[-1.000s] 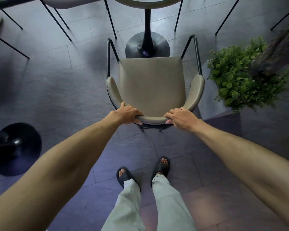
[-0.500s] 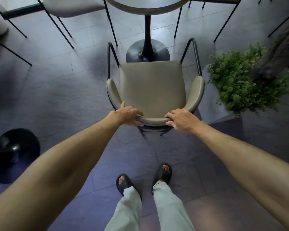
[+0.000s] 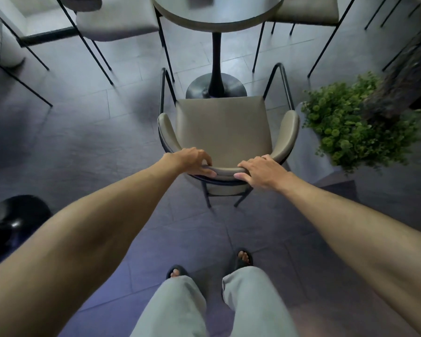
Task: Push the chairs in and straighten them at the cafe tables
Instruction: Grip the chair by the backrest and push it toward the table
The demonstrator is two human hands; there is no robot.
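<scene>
Grey tiled floor (image 3: 83,132) carries all items. Round cafe table (image 3: 216,13) stands at the top centre on a black pedestal whose disc base (image 3: 215,87) rests on the floor. Taupe armchair (image 3: 223,132) faces the table squarely, its seat front edge just short of the pedestal base, the seat not under the tabletop. Two further chairs flank the table: left chair (image 3: 114,23), right chair (image 3: 306,10). A grey planter (image 3: 304,152) with green foliage (image 3: 350,122) sits just beside the armchair's right arm. A second black pedestal base (image 3: 15,220) lies at the left edge. Left hand (image 3: 192,161) and right hand (image 3: 260,171) are each closed over the armchair's curved backrest rim, apart from one another.
</scene>
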